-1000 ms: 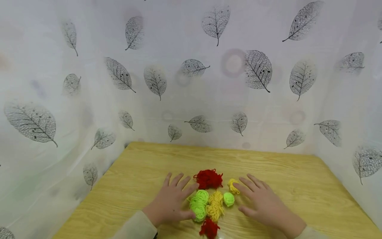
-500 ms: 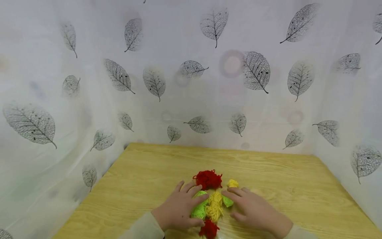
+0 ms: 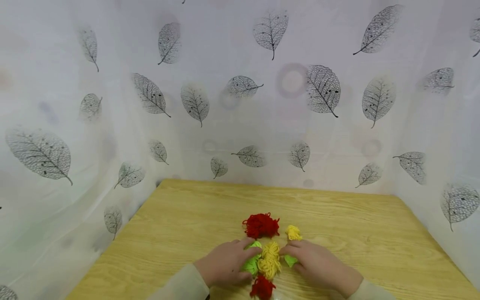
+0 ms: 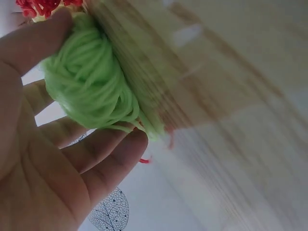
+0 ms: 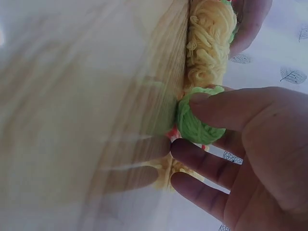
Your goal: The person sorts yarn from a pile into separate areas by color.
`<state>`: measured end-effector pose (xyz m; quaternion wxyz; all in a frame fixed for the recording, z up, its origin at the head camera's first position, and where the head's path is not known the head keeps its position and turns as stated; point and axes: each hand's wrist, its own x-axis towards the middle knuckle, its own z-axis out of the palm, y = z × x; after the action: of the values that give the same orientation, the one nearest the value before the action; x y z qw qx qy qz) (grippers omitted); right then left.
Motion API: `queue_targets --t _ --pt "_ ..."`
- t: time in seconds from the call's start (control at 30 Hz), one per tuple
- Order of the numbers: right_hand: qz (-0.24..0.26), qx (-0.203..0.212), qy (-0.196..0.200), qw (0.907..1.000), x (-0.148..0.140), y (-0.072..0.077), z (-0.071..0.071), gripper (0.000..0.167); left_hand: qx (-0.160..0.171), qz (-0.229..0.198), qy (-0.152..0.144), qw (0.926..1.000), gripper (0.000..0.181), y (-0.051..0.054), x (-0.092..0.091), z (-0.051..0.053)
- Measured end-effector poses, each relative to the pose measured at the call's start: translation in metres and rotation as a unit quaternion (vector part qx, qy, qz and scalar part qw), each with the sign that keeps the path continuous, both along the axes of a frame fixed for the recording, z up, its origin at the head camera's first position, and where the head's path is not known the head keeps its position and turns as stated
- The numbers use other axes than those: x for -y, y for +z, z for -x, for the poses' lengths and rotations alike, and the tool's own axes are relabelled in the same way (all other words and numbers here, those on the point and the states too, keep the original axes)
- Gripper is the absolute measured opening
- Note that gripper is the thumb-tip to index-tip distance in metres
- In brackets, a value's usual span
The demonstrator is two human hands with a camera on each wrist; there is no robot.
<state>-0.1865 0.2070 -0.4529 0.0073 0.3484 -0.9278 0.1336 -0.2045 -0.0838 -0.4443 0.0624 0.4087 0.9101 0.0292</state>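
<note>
My left hand grips the larger bundle of light green yarn, thumb on the near side and fingers around the far side. Opposite it, my right hand pinches a small green yarn ball between thumb and fingers; its other fingertips rest on the table in the right wrist view. Between the hands lies the larger yellow yarn bundle. A small yellow yarn ball sits just beyond the right fingers. Both green pieces are partly covered by the hands in the head view.
The larger red yarn bundle lies beyond the hands, with loose loops at its sides. A small red yarn piece lies nearest the person. Everything rests on a wood-grain table, enclosed by white leaf-printed curtains.
Both hands have come down and inward from spread fingers above the table. The left now grips the larger green bundle, and the right pinches the small green ball.
</note>
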Motion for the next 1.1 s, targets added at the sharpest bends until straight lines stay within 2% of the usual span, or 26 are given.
queue_targets --t 0.23,0.33,0.53,0.67,0.77,0.9,1.1 --pt "0.005 0.006 0.007 0.9999 -0.001 0.0 0.0 0.046 0.0 -0.005 -0.011 0.9999 0.054 0.001 -0.001 0.005" --pt "0.004 0.009 0.006 0.9999 -0.001 -0.001 0.001 0.047 0.008 -0.019 -0.001 0.9998 0.049 0.003 0.003 0.008" --pt "-0.001 0.01 0.004 0.9999 -0.001 -0.002 0.002 0.047 -0.008 -0.048 0.021 0.9986 0.038 0.008 0.023 0.018" --pt "-0.003 0.013 0.004 0.9999 -0.001 -0.002 0.002 0.047 -0.034 -0.079 0.035 0.9957 0.032 0.011 0.045 0.026" --pt "-0.004 0.014 0.002 0.9999 -0.001 -0.003 0.002 0.046 -0.052 -0.095 0.056 0.9925 0.031 0.012 0.063 0.034" --pt "-0.005 0.01 -0.002 0.9999 -0.001 -0.003 0.002 0.045 -0.069 -0.108 0.103 0.9864 0.032 0.012 0.088 0.045" --pt "-0.007 0.002 -0.003 1.0 0.0 -0.002 0.001 0.044 -0.07 -0.12 0.182 0.9734 0.034 0.012 0.117 0.058"
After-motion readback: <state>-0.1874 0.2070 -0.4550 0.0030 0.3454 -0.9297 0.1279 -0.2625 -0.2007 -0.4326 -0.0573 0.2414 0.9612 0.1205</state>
